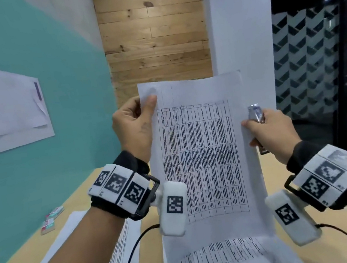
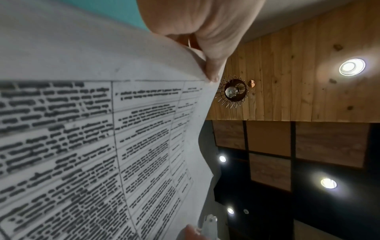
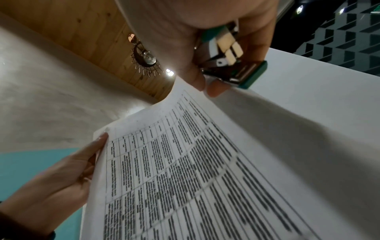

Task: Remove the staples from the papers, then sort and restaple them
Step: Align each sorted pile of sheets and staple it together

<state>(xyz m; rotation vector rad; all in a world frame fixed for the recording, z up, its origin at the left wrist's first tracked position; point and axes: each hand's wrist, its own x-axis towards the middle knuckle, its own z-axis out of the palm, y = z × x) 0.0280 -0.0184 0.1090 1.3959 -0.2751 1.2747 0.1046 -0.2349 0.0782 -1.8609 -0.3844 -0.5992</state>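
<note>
I hold a set of printed table papers upright in front of me. My left hand pinches their top left corner, thumb on the front; the left wrist view shows that thumb on the sheet's edge. My right hand grips a teal and metal stapler in its palm, and its thumb and fingertip pinch the papers' right edge. In the right wrist view the stapler sits just above the papers. Whether a staple is in the papers cannot be seen.
More printed sheets lie on the wooden table below my left arm, and small staple boxes sit near its left edge. A teal wall with a taped white sheet is to the left.
</note>
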